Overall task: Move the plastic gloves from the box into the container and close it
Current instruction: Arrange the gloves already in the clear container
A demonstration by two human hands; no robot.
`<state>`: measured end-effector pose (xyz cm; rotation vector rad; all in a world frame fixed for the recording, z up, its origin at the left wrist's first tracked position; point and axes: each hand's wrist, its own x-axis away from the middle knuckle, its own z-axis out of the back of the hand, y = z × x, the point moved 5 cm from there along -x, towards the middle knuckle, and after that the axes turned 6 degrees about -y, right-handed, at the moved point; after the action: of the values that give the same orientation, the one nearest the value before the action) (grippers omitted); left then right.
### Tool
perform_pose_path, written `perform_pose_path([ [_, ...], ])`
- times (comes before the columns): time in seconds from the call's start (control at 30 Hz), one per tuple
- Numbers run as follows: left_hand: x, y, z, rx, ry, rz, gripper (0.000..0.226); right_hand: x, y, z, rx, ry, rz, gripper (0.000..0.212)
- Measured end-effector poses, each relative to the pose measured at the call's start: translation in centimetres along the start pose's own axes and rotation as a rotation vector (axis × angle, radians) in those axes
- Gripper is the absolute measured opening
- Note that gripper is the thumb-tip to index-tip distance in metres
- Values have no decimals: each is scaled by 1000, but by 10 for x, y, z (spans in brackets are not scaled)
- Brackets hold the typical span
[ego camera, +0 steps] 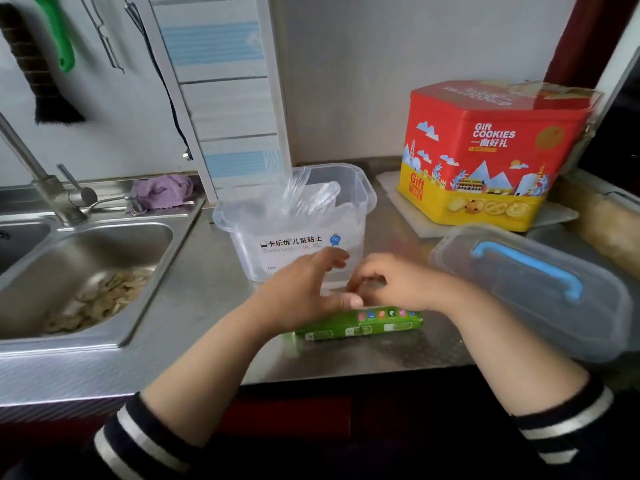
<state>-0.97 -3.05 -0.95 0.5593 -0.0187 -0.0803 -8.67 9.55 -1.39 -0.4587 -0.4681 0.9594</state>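
- Green glove box [360,323]: lies flat at the counter's front edge.
- Clear container [294,223]: upright, open, behind the box, crumpled plastic gloves [304,199] inside.
- Blue-handled lid [533,289]: off, right.

Both forearms reach forward, bare below pushed-up striped sleeves, and the hands meet in the middle. The left hand [304,289] has loosely curved fingers and an extended thumb; the right hand [391,282] curls its fingers, fingertips nearly touching the left's.
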Motion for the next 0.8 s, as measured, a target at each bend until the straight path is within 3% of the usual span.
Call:
perform_pose_path([
  [0.07,0,-12,-22,-121,-96,27,89,-3,5,-4,39,-1,1,19],
  [0.23,2,-22,-31,-74,-29,39,105,-8,10,-8,-1,63,17,10],
  [0.37,2,-26,-31,66,7,59,104,-10,6,-10,20,146,61,28],
  [0.6,2,-30,-36,146,24,67,104,-10,-1,-15,-99,152,57,16],
  [0.8,4,-31,-35,151,29,67,106,-13,-5,-10,-316,176,63,20],
])
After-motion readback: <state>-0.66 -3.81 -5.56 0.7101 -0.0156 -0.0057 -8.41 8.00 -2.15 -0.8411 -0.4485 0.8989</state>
